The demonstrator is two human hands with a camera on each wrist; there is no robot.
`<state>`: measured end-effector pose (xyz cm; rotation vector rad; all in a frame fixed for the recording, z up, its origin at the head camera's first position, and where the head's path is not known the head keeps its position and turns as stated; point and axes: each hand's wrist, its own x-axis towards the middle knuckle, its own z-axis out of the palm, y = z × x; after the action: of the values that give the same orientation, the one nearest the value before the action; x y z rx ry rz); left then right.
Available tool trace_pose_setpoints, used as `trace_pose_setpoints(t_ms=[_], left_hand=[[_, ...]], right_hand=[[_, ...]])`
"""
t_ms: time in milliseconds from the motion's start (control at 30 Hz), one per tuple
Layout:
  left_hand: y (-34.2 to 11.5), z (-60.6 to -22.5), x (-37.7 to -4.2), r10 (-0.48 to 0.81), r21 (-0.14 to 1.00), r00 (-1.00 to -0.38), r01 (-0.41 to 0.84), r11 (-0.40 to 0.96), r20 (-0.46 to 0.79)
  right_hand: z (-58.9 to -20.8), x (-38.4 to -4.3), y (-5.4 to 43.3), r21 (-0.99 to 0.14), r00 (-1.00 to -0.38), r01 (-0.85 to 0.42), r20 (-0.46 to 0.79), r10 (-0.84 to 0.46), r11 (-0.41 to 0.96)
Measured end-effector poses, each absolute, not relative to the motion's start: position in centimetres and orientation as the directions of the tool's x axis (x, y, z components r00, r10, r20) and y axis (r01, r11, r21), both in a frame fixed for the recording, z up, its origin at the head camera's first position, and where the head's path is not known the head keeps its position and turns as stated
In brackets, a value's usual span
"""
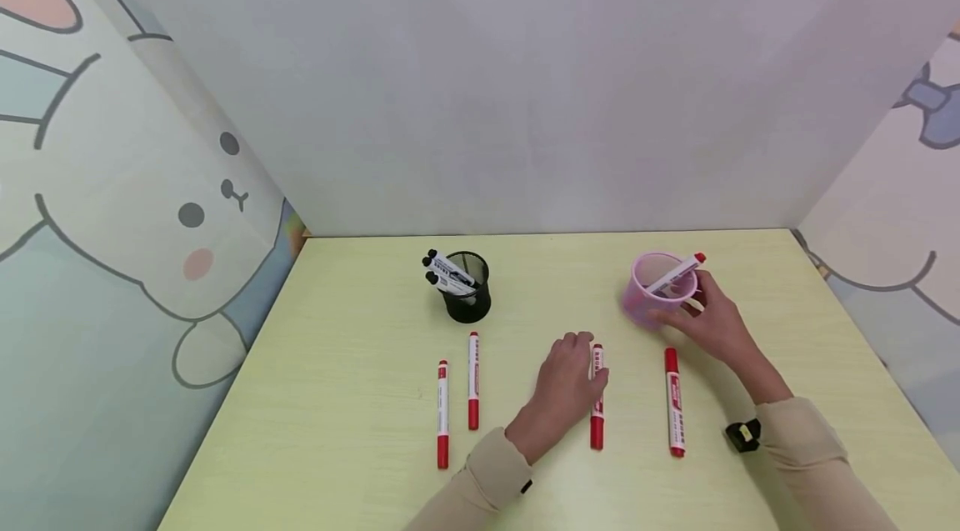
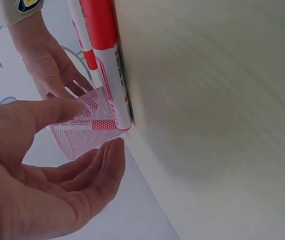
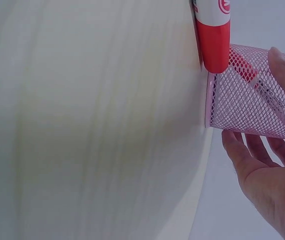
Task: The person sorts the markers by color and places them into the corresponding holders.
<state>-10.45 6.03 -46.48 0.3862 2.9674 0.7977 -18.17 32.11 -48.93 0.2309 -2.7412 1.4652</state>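
Note:
My right hand (image 1: 712,318) grips a pink mesh pen holder (image 1: 637,302) at the back right, thumb along its near side and fingers on the right. Inside it leans a red-capped marker (image 1: 672,275), its cap above the rim. The right wrist view shows the holder's mesh wall (image 3: 252,105) between thumb and fingers. Over a red marker (image 1: 597,423) on the table is my left hand (image 1: 566,377), partly covering it. In the left wrist view that marker (image 2: 110,65) lies beyond the parted thumb and fingers, which hold nothing.
A black mesh pen holder (image 1: 468,310) with several black-capped markers (image 1: 450,271) stands at the back left. Two red markers (image 1: 442,414) lie left of my left hand. Another red marker (image 1: 675,406) lies in front of the pink holder. A wall (image 1: 525,97) rises behind the table.

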Motion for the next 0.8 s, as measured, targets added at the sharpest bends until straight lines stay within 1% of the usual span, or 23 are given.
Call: trace_pose_setpoints(t_ms=[100,500,667,800], left_hand=[[6.1,-46.6,-10.2,0.231,0.512,-0.973,0.193,0.837,-0.011],[6.7,-47.5,-9.7,0.206,0.567,-0.977,0.141,0.811,-0.052],[7.0,-47.9,-9.5,0.198,0.555,-0.978,0.127,0.822,-0.07],[7.1,-48.2,-9.5,0.197,0.55,-0.979,0.134,0.825,-0.058]], right_hand=[[-48.9,-18.2,32.2,-0.825,-0.988,-0.146,0.094,-0.122,0.546],[-49.1,-18.2,32.3,-0.826,-0.987,-0.152,0.1,-0.124,0.543],[-49.1,-18.3,32.3,-0.825,-0.987,-0.151,0.099,-0.125,0.545],[-49.0,-18.3,32.3,-0.825,-0.987,-0.152,0.099,-0.125,0.544]])
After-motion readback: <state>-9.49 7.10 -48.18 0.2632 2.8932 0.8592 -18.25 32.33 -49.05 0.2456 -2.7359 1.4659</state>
